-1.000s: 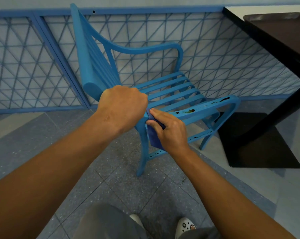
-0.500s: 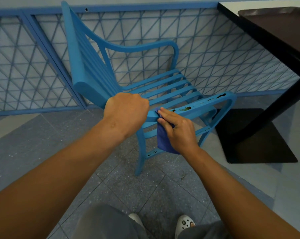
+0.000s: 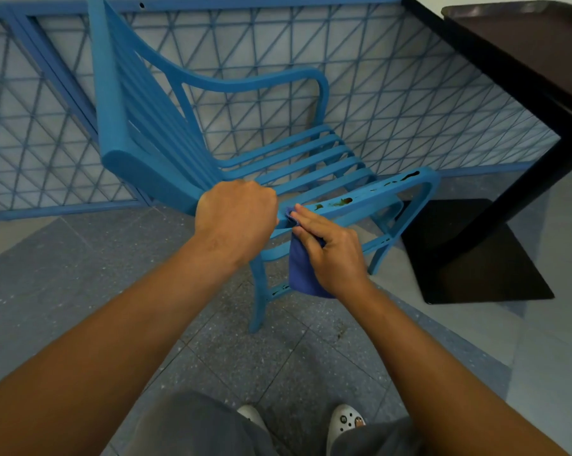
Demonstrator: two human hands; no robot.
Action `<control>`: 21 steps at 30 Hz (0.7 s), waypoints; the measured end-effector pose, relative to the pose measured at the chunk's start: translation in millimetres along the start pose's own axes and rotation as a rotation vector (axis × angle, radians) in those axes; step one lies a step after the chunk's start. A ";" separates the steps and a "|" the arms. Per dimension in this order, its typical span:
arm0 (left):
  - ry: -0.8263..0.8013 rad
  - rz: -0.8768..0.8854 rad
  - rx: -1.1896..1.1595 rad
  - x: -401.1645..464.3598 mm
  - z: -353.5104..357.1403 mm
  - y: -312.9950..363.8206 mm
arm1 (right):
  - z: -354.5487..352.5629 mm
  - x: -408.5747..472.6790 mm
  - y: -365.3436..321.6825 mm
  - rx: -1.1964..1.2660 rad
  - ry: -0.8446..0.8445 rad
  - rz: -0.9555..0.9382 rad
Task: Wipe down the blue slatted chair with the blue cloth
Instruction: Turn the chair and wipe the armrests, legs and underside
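A blue lattice railing (image 3: 31,126) runs along the wall at the left and behind everything, its left end cut off by the frame edge. In front of it stands the blue slatted chair (image 3: 166,133), turned so its back faces left and its seat slats run toward the right; the top corner of the backrest is cut off at the upper edge. The left hand (image 3: 237,213) is curled in a fist around the rear end of the near armrest (image 3: 376,194), where it meets the backrest; the fingers wrap out of sight, so the exact contact is hidden. Just to its right, touching the same armrest, the right hand (image 3: 330,255) presses the blue cloth (image 3: 302,274) against the rail with straightened fingers on top, while the thumb is hidden below; the cloth hangs down under the palm, partly covering the chair's side rail. Further along the armrest are dark and greenish smudges (image 3: 340,202), too small to identify. Below, grey trousers and white clogs (image 3: 345,422) stand on grey floor tiles (image 3: 228,340). At the right, a dark table (image 3: 525,51) is cropped by the frame, its black base plate (image 3: 469,251) lying on the floor just beside the chair's front leg.
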State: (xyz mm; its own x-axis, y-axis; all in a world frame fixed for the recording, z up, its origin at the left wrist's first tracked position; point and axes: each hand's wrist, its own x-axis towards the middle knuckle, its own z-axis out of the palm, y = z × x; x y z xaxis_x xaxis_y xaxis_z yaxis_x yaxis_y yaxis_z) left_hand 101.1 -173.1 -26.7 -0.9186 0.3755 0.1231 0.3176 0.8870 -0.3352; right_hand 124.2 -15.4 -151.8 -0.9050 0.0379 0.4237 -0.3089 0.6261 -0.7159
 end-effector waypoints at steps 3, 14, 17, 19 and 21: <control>-0.005 0.018 -0.041 -0.5 1.5 -1.0 | -16.3 10.3 22.3 -0.054 0.033 0.037; -0.009 0.017 0.023 0.5 1.3 2.0 | -3.3 0.7 4.4 -0.098 -0.010 -0.009; 0.004 0.012 0.009 -0.5 1.9 1.5 | -16.0 9.5 19.6 -0.139 0.005 -0.004; 0.007 0.016 -0.006 -1.1 2.1 0.7 | -22.1 14.7 27.1 -0.153 0.046 0.021; 0.011 0.031 0.000 -1.5 1.9 0.4 | -20.5 14.9 24.9 -0.152 0.078 0.061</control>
State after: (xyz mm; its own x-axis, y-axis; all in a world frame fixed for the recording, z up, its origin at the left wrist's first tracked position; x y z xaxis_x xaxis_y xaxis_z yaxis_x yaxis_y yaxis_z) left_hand 102.2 -173.8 -28.8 -0.9056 0.4059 0.1231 0.3461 0.8749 -0.3388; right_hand 109.1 16.7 -152.0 -0.8934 0.1364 0.4281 -0.2009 0.7308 -0.6523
